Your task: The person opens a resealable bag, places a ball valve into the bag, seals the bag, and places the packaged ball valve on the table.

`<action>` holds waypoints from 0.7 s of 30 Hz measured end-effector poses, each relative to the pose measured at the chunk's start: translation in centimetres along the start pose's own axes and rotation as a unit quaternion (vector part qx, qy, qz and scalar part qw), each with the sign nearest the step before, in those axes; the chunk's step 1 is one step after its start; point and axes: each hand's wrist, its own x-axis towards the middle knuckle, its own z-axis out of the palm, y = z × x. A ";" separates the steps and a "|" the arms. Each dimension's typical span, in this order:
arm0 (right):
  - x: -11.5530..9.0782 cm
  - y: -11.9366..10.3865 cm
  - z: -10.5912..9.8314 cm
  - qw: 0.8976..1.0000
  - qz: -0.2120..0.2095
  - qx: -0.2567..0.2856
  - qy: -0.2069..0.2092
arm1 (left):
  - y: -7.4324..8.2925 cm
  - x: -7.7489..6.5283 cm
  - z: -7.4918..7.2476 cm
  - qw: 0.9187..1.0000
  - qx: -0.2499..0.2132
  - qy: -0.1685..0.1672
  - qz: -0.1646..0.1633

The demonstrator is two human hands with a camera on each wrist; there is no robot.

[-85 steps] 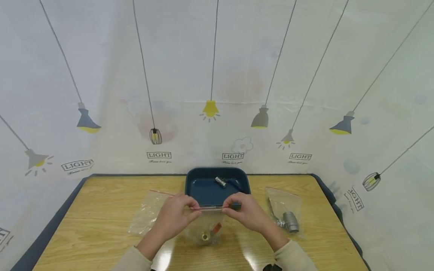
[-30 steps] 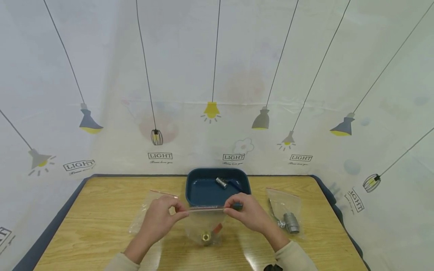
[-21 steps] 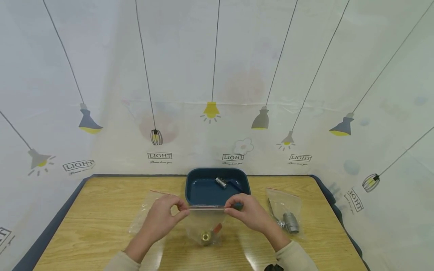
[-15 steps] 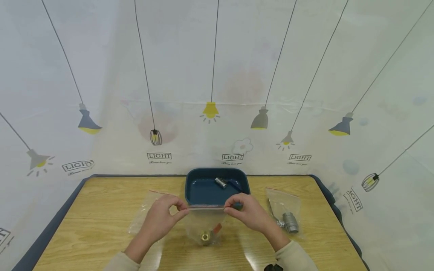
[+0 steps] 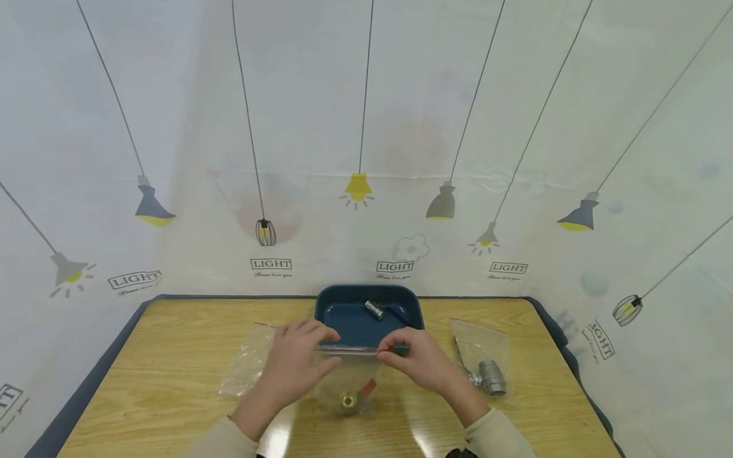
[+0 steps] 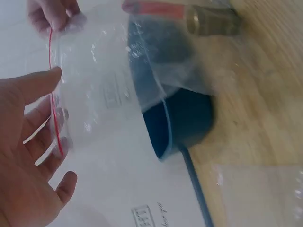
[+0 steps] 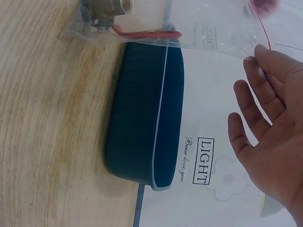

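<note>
A clear zip-lock bag (image 5: 343, 372) with a red strip along its top hangs upright between the hands. Inside its bottom lies a brass valve (image 5: 348, 401) with a red lever handle (image 7: 147, 34). My right hand (image 5: 420, 359) pinches the right end of the bag's top edge between thumb and index finger. At the left part of that edge is my left hand (image 5: 298, 362), thumb and index finger apart. In the left wrist view its thumb (image 6: 42, 84) is at the strip, and the other fingers show through the film behind.
A dark blue tray (image 5: 420, 305) behind the bag holds a silver metal fitting (image 5: 374, 310) and a dark blue piece. Another clear bag (image 5: 246, 369) lies left. At right, a bag (image 5: 495, 337) contains a grey metal fitting (image 5: 491, 376).
From pinching the bag's left corner about half a second ago, my left hand has let go, spread its thumb and finger, and shifted right along the edge. The right hand stays put.
</note>
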 end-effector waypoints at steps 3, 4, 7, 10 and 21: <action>0.1 -0.1 0.1 1.000 -0.016 -0.007 0.008 | 1.5 1.0 0.3 0.999 0.028 -0.016 0.041; 0.2 -0.2 0.2 1.000 -0.021 -0.010 0.009 | 2.0 1.3 0.4 0.998 0.034 -0.025 0.050; 0.2 -0.3 0.3 0.999 -0.028 -0.018 0.011 | 3.1 2.2 0.6 0.996 0.046 -0.053 0.060; 0.3 -0.4 0.4 0.999 -0.029 -0.024 0.012 | 3.7 2.7 0.7 0.995 0.038 -0.077 0.054; 0.3 -0.5 0.4 0.999 -0.035 -0.031 0.012 | 3.8 3.2 0.9 0.992 0.022 -0.103 0.064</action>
